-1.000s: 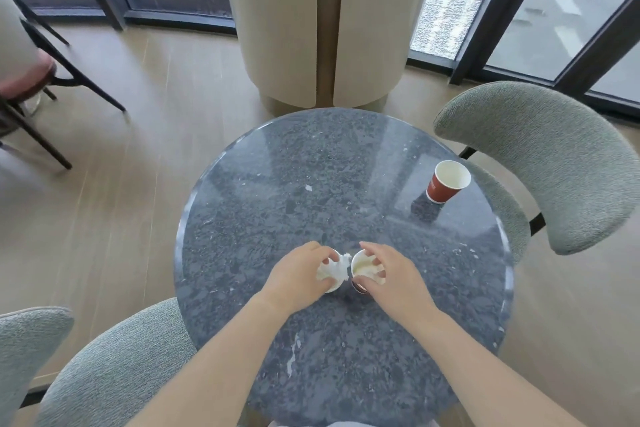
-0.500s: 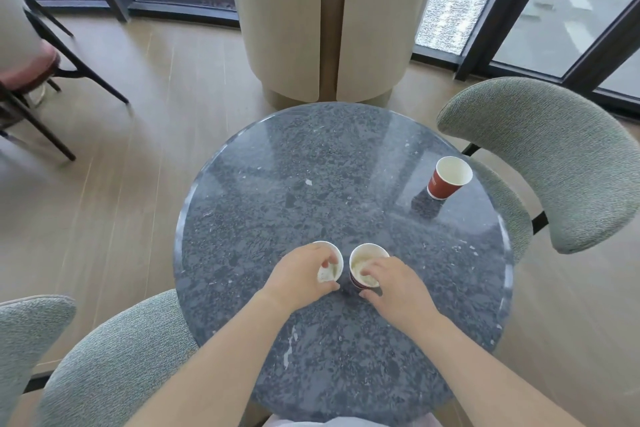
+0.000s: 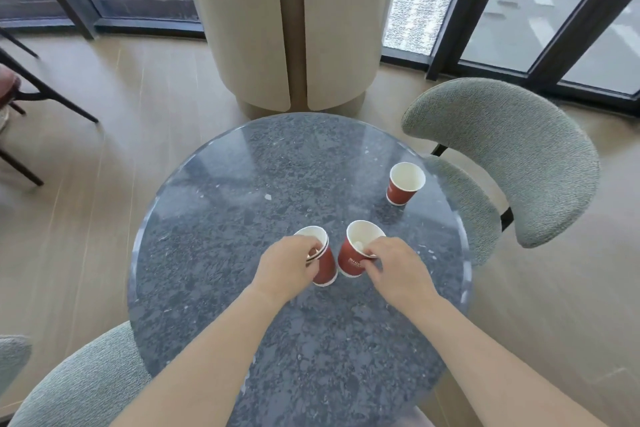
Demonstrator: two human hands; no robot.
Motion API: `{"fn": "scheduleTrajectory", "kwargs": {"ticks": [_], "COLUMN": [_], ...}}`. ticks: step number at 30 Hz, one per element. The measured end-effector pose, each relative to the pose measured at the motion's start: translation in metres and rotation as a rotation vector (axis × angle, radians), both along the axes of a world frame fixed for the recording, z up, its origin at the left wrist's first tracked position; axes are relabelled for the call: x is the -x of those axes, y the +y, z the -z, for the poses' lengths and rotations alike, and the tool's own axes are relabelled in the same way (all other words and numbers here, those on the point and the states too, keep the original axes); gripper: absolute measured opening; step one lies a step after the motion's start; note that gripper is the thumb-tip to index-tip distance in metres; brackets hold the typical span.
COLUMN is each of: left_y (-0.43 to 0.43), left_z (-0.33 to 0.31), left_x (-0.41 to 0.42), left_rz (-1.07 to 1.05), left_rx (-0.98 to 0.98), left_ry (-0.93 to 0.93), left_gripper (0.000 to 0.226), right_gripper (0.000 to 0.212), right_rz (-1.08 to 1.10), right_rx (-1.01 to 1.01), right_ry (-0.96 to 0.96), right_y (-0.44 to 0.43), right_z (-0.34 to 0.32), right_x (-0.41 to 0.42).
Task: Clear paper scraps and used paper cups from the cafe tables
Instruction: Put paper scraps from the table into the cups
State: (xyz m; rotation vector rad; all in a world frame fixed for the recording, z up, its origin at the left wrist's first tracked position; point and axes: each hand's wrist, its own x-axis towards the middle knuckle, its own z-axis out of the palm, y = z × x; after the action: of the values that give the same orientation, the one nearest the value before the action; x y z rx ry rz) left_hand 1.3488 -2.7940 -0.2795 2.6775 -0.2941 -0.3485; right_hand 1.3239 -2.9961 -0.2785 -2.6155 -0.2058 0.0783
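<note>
The left hand (image 3: 287, 267) was curled over the rim of a red paper cup (image 3: 327, 269), fingers dipping inside. The right hand (image 3: 398, 270) pinched the near rim of a second red cup (image 3: 351, 262) just beside it, tilted, with a white scrap (image 3: 358, 245) inside. Both were near the middle of the round dark bench (image 3: 277, 184); a third cup (image 3: 401, 189) stood upright, well apart, at the far right edge by a grey-green chair (image 3: 502, 149).

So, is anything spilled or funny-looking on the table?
Nothing looks spilled. The right cup, pinched at its rim by the right hand, has a white paper scrap inside. The left cup, held by the left hand, seems to show two rims, maybe two nested cups. The far cup stands upright.
</note>
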Motion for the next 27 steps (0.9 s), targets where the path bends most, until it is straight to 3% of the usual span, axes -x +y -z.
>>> {"fn": "scheduleTrajectory", "kwargs": {"ticks": [5,15,27], "left_y": [-0.042,-0.091,-0.115], "left_z": [-0.018,-0.019,-0.011], "left_x": [-0.027,-0.063,-0.068], "left_rz": [0.025,0.002,-0.225], "left_rx": [0.076,0.033,-0.046], "left_ry": [-0.09,-0.106,-0.025], "left_gripper": [0.018,0.024,0.018], "right_gripper": [0.018,0.02,0.016], "right_rz": [0.072,0.117,-0.111], "right_rx": [-0.048,-0.119,-0.073], "right_ry": [-0.135,-0.322,-0.125], "right_y": [-0.042,-0.115,-0.134], "right_z": [-0.024,-0.037,0.014], "right_x": [-0.032,-0.102,-0.144]}}
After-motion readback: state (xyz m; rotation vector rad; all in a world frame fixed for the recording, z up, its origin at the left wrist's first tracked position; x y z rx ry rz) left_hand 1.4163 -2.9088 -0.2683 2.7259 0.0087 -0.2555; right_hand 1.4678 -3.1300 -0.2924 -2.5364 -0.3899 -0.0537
